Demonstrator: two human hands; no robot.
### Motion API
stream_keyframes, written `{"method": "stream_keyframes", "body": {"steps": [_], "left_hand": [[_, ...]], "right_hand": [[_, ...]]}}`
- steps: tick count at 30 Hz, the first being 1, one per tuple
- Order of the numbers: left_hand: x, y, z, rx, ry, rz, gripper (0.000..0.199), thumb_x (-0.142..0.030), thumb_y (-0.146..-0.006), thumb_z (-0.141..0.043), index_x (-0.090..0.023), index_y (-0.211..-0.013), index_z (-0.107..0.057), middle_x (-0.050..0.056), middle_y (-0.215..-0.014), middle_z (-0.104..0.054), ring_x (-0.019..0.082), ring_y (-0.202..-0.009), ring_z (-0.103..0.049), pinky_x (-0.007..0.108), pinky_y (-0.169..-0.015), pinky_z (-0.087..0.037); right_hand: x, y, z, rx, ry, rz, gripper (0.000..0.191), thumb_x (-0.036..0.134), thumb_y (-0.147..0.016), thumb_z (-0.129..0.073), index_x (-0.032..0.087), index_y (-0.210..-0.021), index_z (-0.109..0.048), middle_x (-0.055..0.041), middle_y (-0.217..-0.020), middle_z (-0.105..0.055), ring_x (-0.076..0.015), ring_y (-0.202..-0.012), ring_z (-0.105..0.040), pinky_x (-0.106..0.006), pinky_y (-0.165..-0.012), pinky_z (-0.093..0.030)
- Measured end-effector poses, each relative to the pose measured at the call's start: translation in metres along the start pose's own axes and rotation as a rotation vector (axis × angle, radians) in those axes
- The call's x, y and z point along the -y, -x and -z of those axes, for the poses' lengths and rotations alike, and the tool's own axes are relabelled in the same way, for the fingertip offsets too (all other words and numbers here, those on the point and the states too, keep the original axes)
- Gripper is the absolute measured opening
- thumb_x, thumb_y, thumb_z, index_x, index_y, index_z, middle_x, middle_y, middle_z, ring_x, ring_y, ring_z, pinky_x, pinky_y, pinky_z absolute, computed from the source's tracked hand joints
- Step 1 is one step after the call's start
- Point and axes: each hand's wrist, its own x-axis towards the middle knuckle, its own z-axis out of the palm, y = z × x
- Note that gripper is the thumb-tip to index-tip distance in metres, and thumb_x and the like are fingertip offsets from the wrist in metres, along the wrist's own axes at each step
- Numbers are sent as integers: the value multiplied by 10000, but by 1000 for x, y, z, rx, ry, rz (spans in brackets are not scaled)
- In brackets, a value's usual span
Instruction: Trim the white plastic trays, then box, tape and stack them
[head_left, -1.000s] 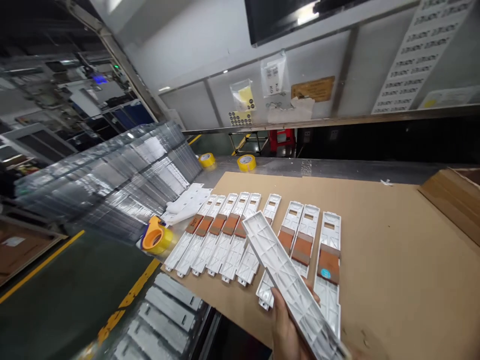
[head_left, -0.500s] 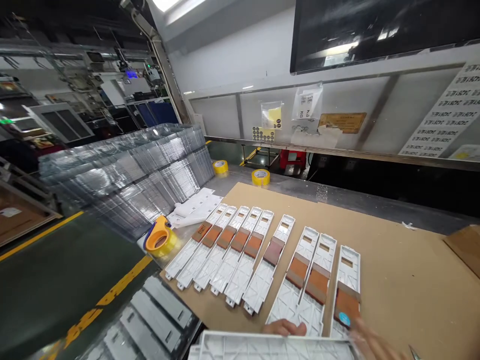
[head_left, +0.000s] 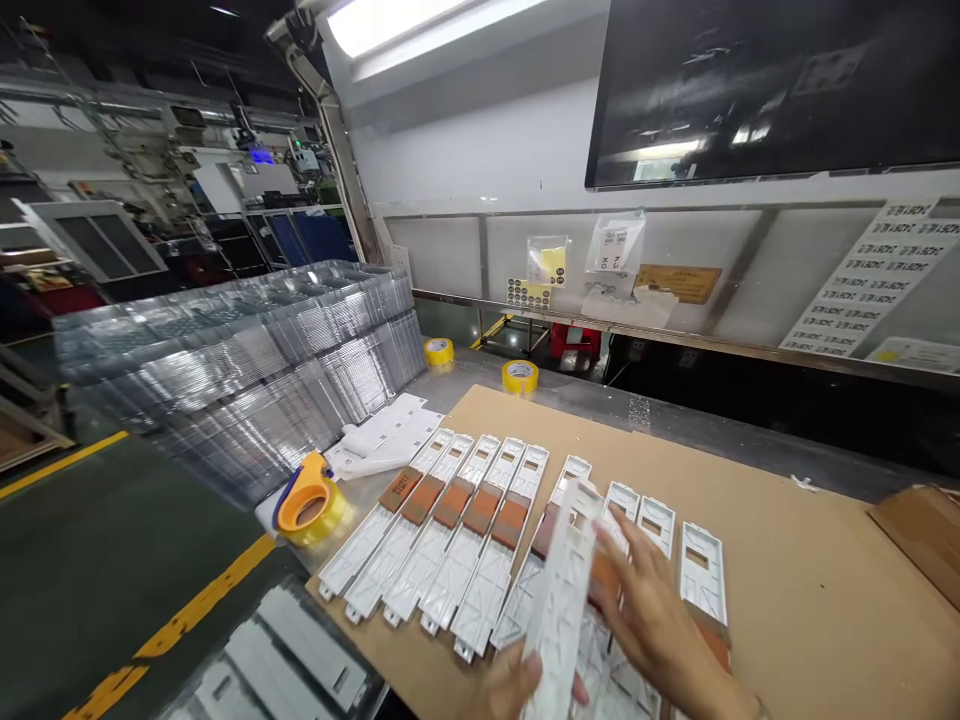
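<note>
Left hand [head_left: 514, 680] is wrapped round the lower end of a white ribbed strip [head_left: 562, 600], thumb on one edge, fingertips showing at the other. Right hand [head_left: 649, 595] is alongside the strip's upper part, fingers half extended; too blurred to tell contact from just beside. Strip is raised at a tilt over the near part of the cardboard sheet [head_left: 825, 600]. Looks like moulded plastic: I'd judge it light, fairly stiff, maybe slight flex lengthwise, smooth faces a bit slippery. Thin walls and ends are the likely weak spots; best hold is both long edges around mid-length, no hard squeeze. Further out on the sheet: laid-out strips [head_left: 487, 590] side by side, orange-brown blocks [head_left: 478, 508] across several; blocks look softer, so don't lift by them. Left of the sheet: tape dispenser [head_left: 311, 505], stacked clear trays [head_left: 247, 370]. Beyond its far edge: tabletop [head_left: 592, 390] with yellow tape rolls [head_left: 520, 376].
</note>
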Motion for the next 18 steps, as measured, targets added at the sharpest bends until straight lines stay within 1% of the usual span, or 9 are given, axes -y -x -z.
{"method": "stream_keyframes", "body": {"steps": [1, 2, 3, 5, 6, 8, 11, 15, 18], "left_hand": [[1, -11, -1, -54, 13, -30, 573, -614, -727, -568, -85, -934, -648, 140, -770, -691, 243, -696, -652, 320, -619, -460], [2, -23, -3, -108, 29, -65, 573, -618, -726, -564, -81, -903, -651, 141, -774, -691, 235, -701, -651, 316, -632, -462], [3, -36, -4, -154, 45, -100, 570, -622, -720, -565, -79, -872, -652, 141, -787, -690, 231, -726, -651, 319, -670, -467], [7, -58, -8, -187, 64, -134, 557, -624, -703, -582, -84, -819, -650, 137, -800, -685, 232, -780, -646, 336, -763, -464], [8, -66, -10, -185, 65, -128, 557, -630, -699, -581, -87, -805, -646, 135, -792, -681, 235, -793, -644, 343, -786, -460], [12, -77, -11, -195, 67, -114, 563, -644, -696, -572, -93, -789, -636, 130, -769, -672, 242, -796, -642, 354, -794, -459], [17, -81, -11, -237, 63, -106, 558, -655, -702, -556, -113, -820, -613, 113, -779, -667, 240, -810, -638, 356, -792, -457], [25, -80, -12, -283, 39, -113, 539, -642, -696, -581, -134, -877, -575, 90, -791, -663, 223, -799, -634, 347, -781, -451], [29, -78, -15, -284, 11, -141, 532, -626, -735, -550, -131, -930, -563, 88, -812, -661, 212, -814, -626, 335, -784, -440]], "right_hand": [[-6, -2, -11, 43, 7, -92, 603, 238, -840, -461, 126, -1399, -263, -204, -1397, -321, -330, -1267, -326, -493, -955, -366], [-10, -5, -20, 104, 18, -150, 661, 305, -802, -544, 65, -1368, -302, -246, -1320, -391, -355, -1201, -392, -489, -903, -406], [-14, -7, -28, 178, 23, -187, 712, 356, -744, -621, 47, -1330, -358, -243, -1228, -468, -353, -1119, -457, -471, -853, -436], [-17, -13, -38, 328, 30, -224, 725, 412, -655, -706, 84, -1250, -453, -166, -1071, -556, -295, -982, -526, -430, -800, -454], [-17, -16, -41, 390, 37, -235, 682, 432, -651, -711, 105, -1205, -487, -128, -1026, -565, -263, -948, -532, -417, -797, -450], [-18, -21, -43, 481, 50, -250, 526, 464, -704, -674, 133, -1089, -539, -79, -988, -558, -219, -928, -526, -401, -804, -435], [-21, -26, -43, 560, 36, -243, 394, 486, -764, -621, 148, -956, -560, -51, -965, -549, -194, -916, -517, -382, -794, -431], [-26, -27, -39, 605, -3, -221, 387, 487, -765, -622, 149, -941, -558, -51, -978, -543, -195, -931, -507, -383, -805, -422], [-26, -28, -36, 623, -30, -228, 374, 479, -767, -623, 147, -925, -558, -50, -974, -542, -192, -924, -507, -379, -803, -421]]}}
